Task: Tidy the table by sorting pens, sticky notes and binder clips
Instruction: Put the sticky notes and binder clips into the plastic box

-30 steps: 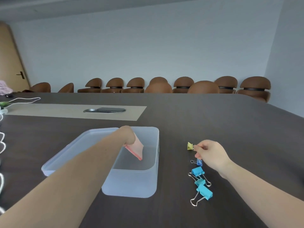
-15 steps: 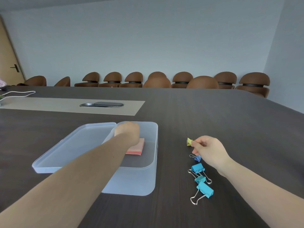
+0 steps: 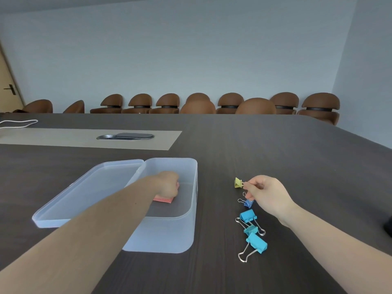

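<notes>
A translucent plastic box (image 3: pixel 192 211) stands open on the dark table, its hinged lid (image 3: pixel 91 192) lying flat to the left. Inside it lies a pink pad of sticky notes (image 3: pixel 164 199), and my left hand (image 3: pixel 168 184) rests on top of it, fingers curled over the pad. To the right, my right hand (image 3: pixel 268 193) pinches the wire handle of a small yellow binder clip (image 3: pixel 238 182), held just above the table. Below it lie a small dark blue clip (image 3: pixel 247 203) and several light blue and teal clips (image 3: pixel 255 242) in a row.
A beige inlay strip with a metal cable hatch (image 3: pixel 125 136) runs across the table's far left. A white cable (image 3: pixel 19 123) lies at the far left. Brown chairs (image 3: pixel 254 106) line the far edge. A dark object (image 3: pixel 389 227) shows at the right frame edge.
My left hand lowered the pink sticky notes from a tilted hold down flat onto the box floor. My right hand stayed in place with the yellow clip.
</notes>
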`<state>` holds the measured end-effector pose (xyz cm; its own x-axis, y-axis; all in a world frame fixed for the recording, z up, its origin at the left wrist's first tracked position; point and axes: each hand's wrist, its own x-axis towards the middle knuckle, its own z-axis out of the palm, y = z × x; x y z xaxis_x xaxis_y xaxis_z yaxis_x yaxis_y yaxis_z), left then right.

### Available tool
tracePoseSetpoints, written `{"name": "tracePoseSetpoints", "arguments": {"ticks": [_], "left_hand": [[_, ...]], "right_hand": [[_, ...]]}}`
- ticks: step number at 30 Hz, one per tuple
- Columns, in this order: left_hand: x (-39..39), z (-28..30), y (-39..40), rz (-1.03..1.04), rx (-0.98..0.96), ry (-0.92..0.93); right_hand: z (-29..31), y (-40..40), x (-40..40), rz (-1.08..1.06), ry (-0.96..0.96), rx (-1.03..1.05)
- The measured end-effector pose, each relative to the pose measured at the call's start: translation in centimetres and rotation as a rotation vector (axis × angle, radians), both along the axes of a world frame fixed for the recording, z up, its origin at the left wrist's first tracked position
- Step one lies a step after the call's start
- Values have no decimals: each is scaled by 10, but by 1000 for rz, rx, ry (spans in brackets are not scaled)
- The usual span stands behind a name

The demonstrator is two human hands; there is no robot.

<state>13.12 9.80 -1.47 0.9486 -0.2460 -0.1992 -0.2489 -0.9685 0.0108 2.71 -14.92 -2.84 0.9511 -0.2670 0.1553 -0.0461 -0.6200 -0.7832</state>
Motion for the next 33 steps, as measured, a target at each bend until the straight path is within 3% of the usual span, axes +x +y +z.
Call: {"name": "tracePoseSetpoints", "arguments": {"ticks": [4,7,10,12,16,22,25,28,33], "left_hand": [[-3,17,-9,48,-108,-189],[-23,38,-33,92,-289,-469],[-41,51,-67,-12,-432,-668],[-41,52,-89,-124,-443,-600],[-29,37,-128,-209,-269,-298],[2,9,-162,-157,-327,-108],[8,-3,-170,-173,-207,11],[12,-12,-176,-207,-75,-45],[6,-19,-186,-139,-48,-149]], "right_hand": [[5,-9,0,-9,-1,-22],[8,-20,-1,-50,-11,-79],[5,-28,-5,-27,15,-157],[-2,-31,-9,35,24,-242],[-14,-28,-15,151,23,-480],[-15,-20,-2,309,23,-514],[-16,-25,4,301,32,-500],[-18,-33,5,300,-6,-515],[-23,-40,8,243,-90,-493]]}}
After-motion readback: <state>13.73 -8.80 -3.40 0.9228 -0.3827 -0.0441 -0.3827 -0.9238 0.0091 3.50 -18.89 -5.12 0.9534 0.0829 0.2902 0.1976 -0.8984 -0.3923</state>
